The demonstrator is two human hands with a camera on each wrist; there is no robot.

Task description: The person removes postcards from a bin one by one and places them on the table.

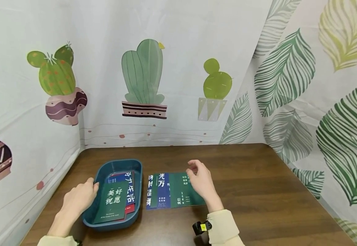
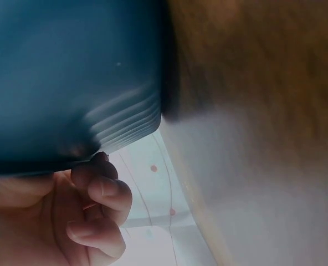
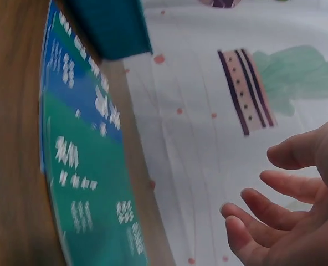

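Note:
A blue plastic basket [image 1: 87, 218] on the left of the table holds several postcards, a green one [image 1: 112, 201] with white characters on top. My left hand [image 1: 80, 196] grips the basket's left rim; in the left wrist view its curled fingers [image 2: 109, 195] sit against the outer wall. To the right of the basket, blue and green postcards [image 1: 163, 198] lie overlapping in a row. Over the right end of that row is my right hand [image 1: 201, 179], holding nothing. Spread, loosely bent fingers [image 3: 269, 208] show in the right wrist view, apart from the cards.
The brown wooden table [image 1: 258, 198] stretches away to the right. Behind it hangs a white curtain [image 1: 178, 130] printed with cacti, and leaf-patterned cloth [image 1: 289, 112] hangs on the right side.

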